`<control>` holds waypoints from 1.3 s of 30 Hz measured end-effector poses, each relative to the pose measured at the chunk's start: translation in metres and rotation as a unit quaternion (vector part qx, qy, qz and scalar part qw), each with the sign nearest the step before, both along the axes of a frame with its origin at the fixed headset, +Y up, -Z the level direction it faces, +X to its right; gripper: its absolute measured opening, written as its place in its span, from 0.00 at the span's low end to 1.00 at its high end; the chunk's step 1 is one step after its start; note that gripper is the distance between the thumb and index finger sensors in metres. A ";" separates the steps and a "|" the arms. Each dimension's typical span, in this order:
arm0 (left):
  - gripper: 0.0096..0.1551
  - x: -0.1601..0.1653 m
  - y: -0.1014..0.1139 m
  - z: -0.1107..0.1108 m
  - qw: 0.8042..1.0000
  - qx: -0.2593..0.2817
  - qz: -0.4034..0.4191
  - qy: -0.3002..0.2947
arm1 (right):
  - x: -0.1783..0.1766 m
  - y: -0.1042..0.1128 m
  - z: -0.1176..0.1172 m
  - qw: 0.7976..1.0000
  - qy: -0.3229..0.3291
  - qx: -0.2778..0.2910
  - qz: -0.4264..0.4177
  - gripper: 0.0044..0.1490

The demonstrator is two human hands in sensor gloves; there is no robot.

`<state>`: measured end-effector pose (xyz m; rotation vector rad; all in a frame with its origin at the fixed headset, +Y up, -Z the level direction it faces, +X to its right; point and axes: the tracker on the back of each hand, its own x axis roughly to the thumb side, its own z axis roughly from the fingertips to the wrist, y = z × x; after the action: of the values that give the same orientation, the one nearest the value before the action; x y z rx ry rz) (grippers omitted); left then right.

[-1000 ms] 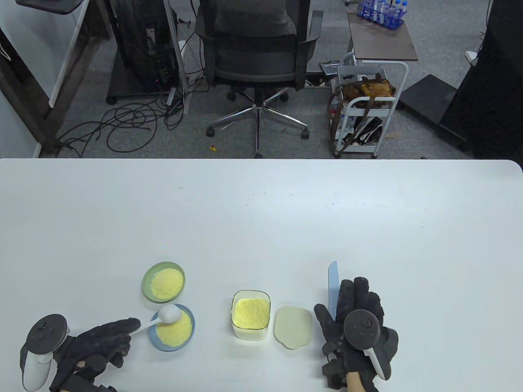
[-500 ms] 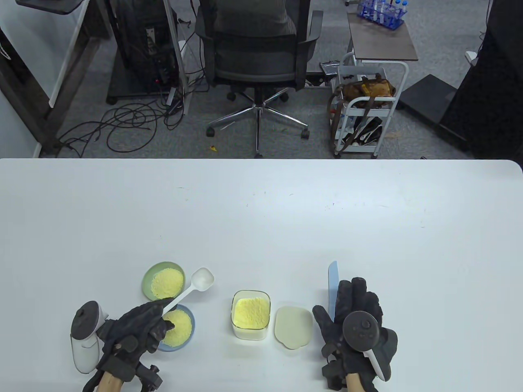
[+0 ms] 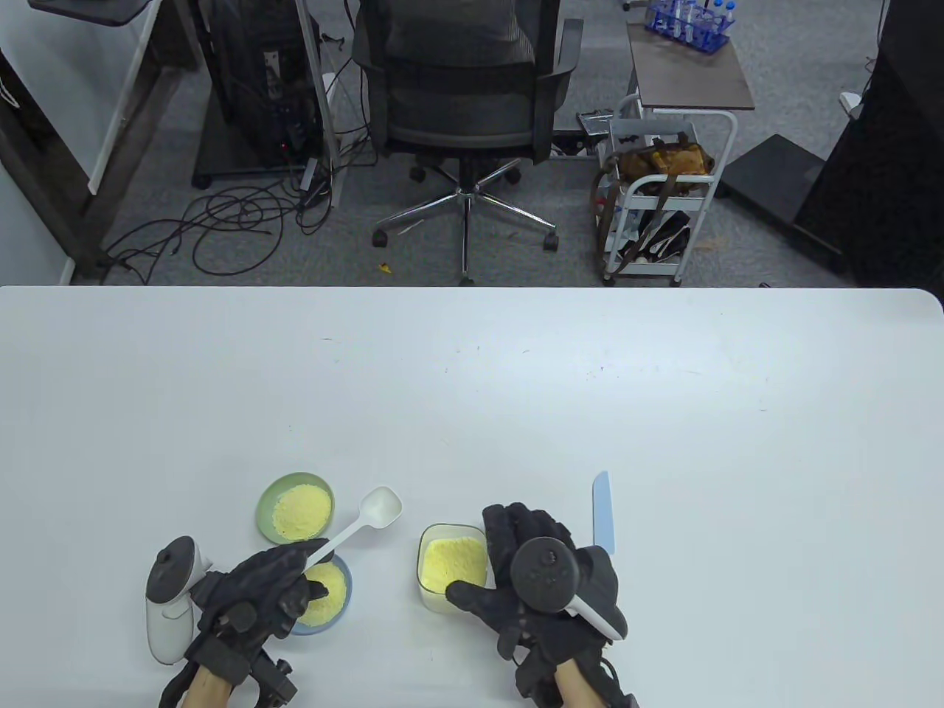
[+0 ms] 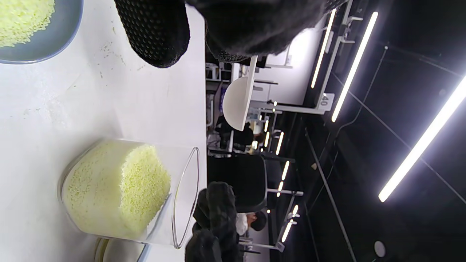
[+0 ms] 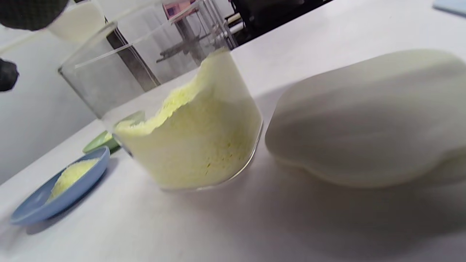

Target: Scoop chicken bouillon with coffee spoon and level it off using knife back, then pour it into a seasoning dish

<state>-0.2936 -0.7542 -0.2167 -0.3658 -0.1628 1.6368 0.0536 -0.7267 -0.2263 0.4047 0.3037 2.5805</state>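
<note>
Bouillon (image 3: 453,564) sits loose and spillable in the glass jar (image 3: 426,590); your left hand (image 3: 258,597) pinches the light, stiff coffee spoon (image 3: 361,522) by its handle; your right hand (image 3: 542,590), fingers relaxed, rests beside the jar; knife (image 3: 602,512) lies apart.

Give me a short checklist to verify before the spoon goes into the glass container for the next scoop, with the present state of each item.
1. Left hand grips the coffee spoon: ok.
2. Spoon bowl empty: ok.
3. Glass container uncovered, bouillon inside: ok.
4. Right hand steadies the container: cannot tell, it is beside it.
5. Knife ready in hand: not ok, it lies on the table.
</note>
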 end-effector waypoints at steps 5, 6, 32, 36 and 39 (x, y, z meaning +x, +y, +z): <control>0.28 0.001 0.001 0.000 1.000 0.005 -0.010 -0.004 | -0.006 -0.008 -0.007 0.998 -0.005 -0.035 -0.052 0.63; 0.28 0.002 0.000 0.000 1.000 0.004 -0.011 -0.007 | -0.005 -0.009 -0.006 0.997 -0.013 -0.032 -0.062 0.63; 0.24 0.074 0.051 -0.012 0.928 0.140 -0.344 -0.023 | 0.000 -0.015 -0.006 0.995 -0.010 -0.039 -0.091 0.63; 0.23 0.093 0.053 -0.016 0.895 0.165 -0.413 -0.035 | 0.000 -0.016 -0.006 0.994 -0.011 -0.038 -0.097 0.62; 0.22 0.100 0.057 -0.019 0.892 0.165 -0.420 -0.037 | 0.001 -0.016 -0.006 0.994 -0.011 -0.039 -0.099 0.62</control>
<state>-0.1932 -0.6976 -0.2355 -0.1873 -0.2884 0.7164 0.0544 -0.7425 -0.2324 0.3587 0.3372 2.3699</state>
